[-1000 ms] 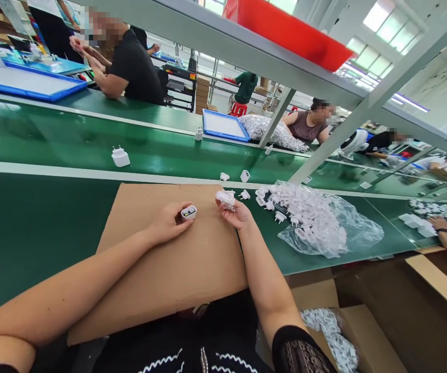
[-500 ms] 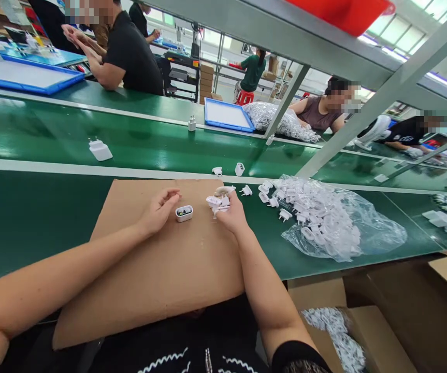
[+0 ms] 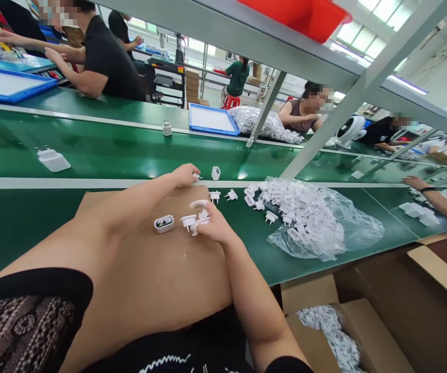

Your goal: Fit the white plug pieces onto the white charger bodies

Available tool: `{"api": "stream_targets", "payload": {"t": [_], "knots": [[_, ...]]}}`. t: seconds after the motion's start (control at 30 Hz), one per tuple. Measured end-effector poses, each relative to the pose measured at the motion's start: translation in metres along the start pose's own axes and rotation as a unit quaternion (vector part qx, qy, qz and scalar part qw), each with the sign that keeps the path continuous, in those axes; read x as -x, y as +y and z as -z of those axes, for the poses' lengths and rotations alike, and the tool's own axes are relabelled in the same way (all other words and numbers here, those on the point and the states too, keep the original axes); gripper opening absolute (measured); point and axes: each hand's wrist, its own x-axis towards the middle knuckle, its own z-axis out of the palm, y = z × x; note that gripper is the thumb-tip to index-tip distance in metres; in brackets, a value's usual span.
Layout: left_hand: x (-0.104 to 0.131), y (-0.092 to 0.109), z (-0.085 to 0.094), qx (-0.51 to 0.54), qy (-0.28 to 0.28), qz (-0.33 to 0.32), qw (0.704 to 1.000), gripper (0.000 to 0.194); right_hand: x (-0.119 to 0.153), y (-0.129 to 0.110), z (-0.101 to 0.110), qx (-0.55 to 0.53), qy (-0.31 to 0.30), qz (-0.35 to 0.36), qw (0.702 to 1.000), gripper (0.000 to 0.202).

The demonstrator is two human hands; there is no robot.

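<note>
My left hand (image 3: 187, 174) reaches to the white strip past the cardboard's far edge, its fingers closed on a small white plug piece (image 3: 197, 177). Just right of it a white charger housing (image 3: 216, 173) stands on the green belt. Over the right part of the cardboard (image 3: 169, 280), my right hand (image 3: 211, 224) holds several white plug pieces (image 3: 188, 221) bunched in its fingers. An open white housing with parts inside (image 3: 164, 224) lies on the cardboard, left of my right hand. Two loose plug pieces (image 3: 231, 195) lie beyond my right hand.
A clear bag heaped with white plug pieces (image 3: 308, 217) lies to the right. Below it is an open carton (image 3: 378, 331) of white parts. A slanted metal post (image 3: 324, 124) rises beyond the bag. Co-workers sit across the belt; another person's arm (image 3: 436, 199) reaches in at far right.
My left hand has moved forward from beside the open housing to the plug piece at the belt's edge. My right hand still holds its pieces. The whole view has shifted.
</note>
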Motion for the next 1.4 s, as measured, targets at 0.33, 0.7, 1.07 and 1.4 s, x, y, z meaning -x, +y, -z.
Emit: {"api": "stream_targets", "payload": {"t": [0.33,0.7,1.07,1.4], "knots": [[0.025,0.051,-0.025,0.099,-0.05,-0.05,0.993,0.015,0.005,-0.008,-0.006,-0.084,-0.162,-0.008,0.983,0.038],[-0.006,0.031,-0.009,0.006,0.062,-0.008,0.998,0.062,0.001,-0.011,-0.013,-0.058,-0.157,-0.062,0.984,0.052],[0.029,0.01,0.021,-0.065,0.042,-0.019,0.997,0.032,-0.013,0.0,-0.008,-0.132,0.064,-0.129,0.981,0.024],[0.238,0.045,0.053,0.156,0.012,-0.091,0.984,0.032,-0.006,-0.006,0.011,-0.146,0.099,-0.133,0.975,0.031]]}}
